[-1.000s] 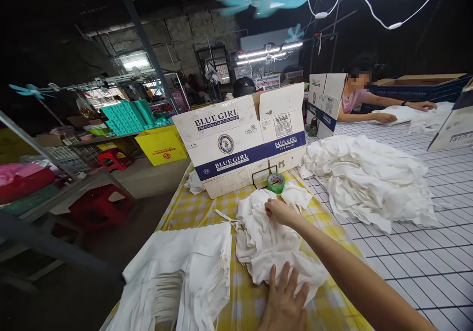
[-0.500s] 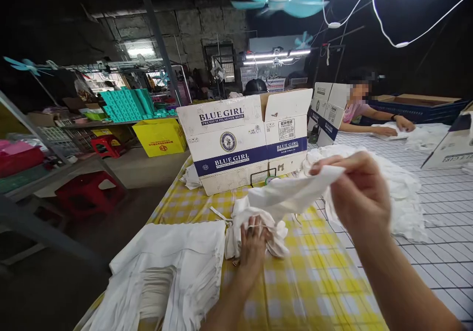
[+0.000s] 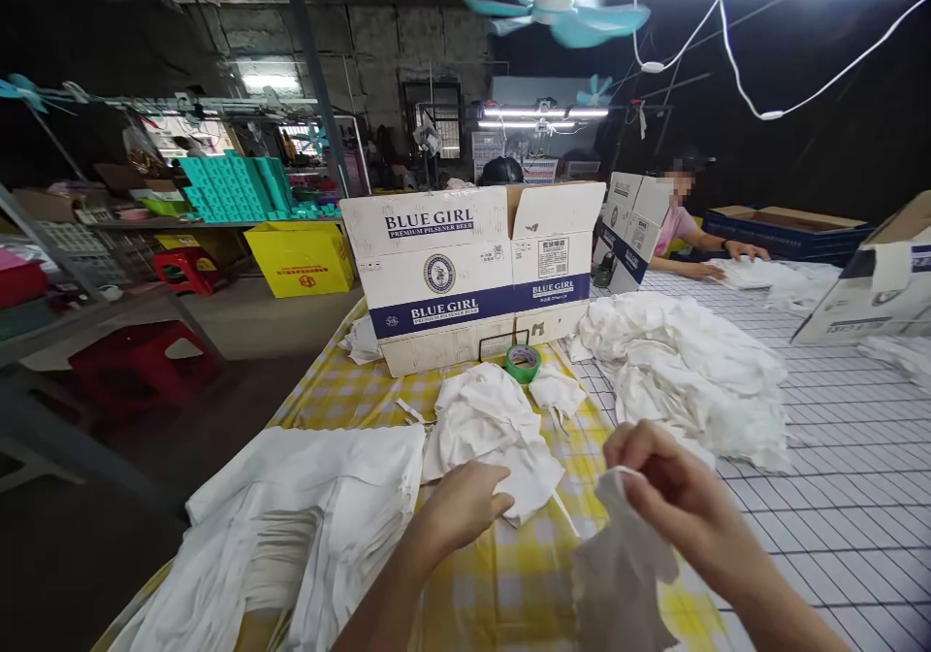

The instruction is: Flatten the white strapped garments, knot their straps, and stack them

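Note:
My right hand (image 3: 673,497) pinches the top edge of a white cloth piece (image 3: 618,574), which hangs down over the yellow checked tablecloth. My left hand (image 3: 462,506) is by the near side of a crumpled heap of white cloth pieces (image 3: 487,409). Its thumb stands apart from the fingers, and I see nothing held in it. Left of that hand lies a neat, thick stack of folded white cloth pieces (image 3: 305,458). A smaller white piece with a strap (image 3: 559,392) rests right of the heap.
Behind the heap stand a roll of green tape (image 3: 523,363) and a large Blue Girl beer carton (image 3: 472,274). A big pile of white cloth (image 3: 684,371) covers part of the grid-patterned table at right. Across it, a person (image 3: 684,225) handles white cloth.
My right hand has drawn the cloth piece off the heap, toward me and down. My left hand has come back from on top of the heap to its near edge.

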Demonstrator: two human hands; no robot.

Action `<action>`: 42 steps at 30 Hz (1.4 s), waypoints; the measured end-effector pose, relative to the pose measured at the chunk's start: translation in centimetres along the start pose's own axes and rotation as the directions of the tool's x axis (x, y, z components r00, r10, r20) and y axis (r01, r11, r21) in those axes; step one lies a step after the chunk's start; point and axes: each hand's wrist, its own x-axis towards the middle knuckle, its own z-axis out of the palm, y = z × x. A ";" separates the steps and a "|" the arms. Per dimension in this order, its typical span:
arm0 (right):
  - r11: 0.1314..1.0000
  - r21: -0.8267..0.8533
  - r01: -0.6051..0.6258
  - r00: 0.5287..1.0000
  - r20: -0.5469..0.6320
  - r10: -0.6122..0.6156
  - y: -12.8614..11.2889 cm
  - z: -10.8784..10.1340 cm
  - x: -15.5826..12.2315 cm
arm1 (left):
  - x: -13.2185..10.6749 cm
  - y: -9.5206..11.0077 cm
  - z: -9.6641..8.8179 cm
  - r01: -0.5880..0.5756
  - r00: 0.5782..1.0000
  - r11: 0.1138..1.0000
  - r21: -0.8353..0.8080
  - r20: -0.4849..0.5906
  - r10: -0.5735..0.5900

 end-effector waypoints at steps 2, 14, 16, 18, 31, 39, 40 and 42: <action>0.996 -0.085 0.025 0.999 0.027 -0.022 0.7 1.5 -0.4 | -2.4 2.9 -0.8 -0.090 0.994 0.916 -0.391 -0.089 0.059; 0.992 0.024 -0.127 0.989 0.085 0.125 2.2 5.6 -3.4 | -7.0 5.6 1.2 -0.102 0.985 0.523 -0.846 -0.161 -0.068; 0.956 0.175 -0.236 0.958 0.207 0.198 1.7 5.5 -3.8 | -8.0 5.8 1.2 -0.133 0.977 0.470 -0.873 -0.194 -0.084; 0.899 0.265 -0.350 0.914 0.308 0.265 1.3 5.5 -4.1 | -8.8 6.0 1.1 -0.147 0.976 0.427 -0.892 -0.202 -0.086; 0.696 0.467 -0.545 0.832 0.405 0.379 1.5 5.9 -5.0 | -10.3 6.2 1.6 0.166 0.985 0.278 -0.946 0.144 -0.096; 0.634 0.456 -0.625 0.780 0.414 0.470 2.5 6.7 -5.1 | -10.2 5.7 1.6 0.235 0.972 0.270 -0.934 0.225 -0.067; 0.632 0.454 -0.628 0.776 0.417 0.472 2.6 6.8 -5.1 | -10.2 5.7 1.7 0.220 0.976 0.257 -0.941 0.209 -0.067; 0.639 0.445 -0.627 0.777 0.416 0.473 2.5 6.8 -5.1 | -10.3 5.7 1.9 0.193 0.981 0.239 -0.952 0.180 -0.078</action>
